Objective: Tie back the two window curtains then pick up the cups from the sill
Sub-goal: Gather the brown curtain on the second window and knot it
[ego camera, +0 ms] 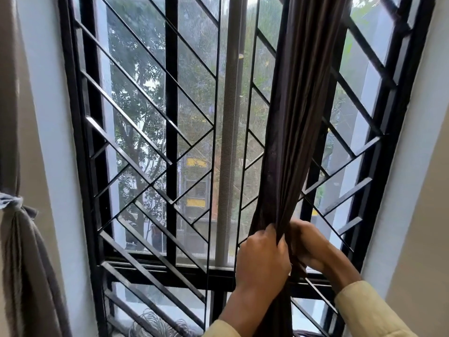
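Head view: hands (286,251) bunch right curtain (298,117) mid-window.

We face a backlit window (194,117) in soft daylight

Pale, overcast light comes in through the glass towards us, so the grille (171,142) and the gathered curtain (291,117) turn dark, almost silhouettes, with only faint sheen on the folds. The wall (56,117) beside the frame takes an even, cool glow with no hard shadows. The trees (136,98) outside look hazy and washed out. We notice the wide lens leaning the frame's uprights outward at the edges, and a slight softness overall.
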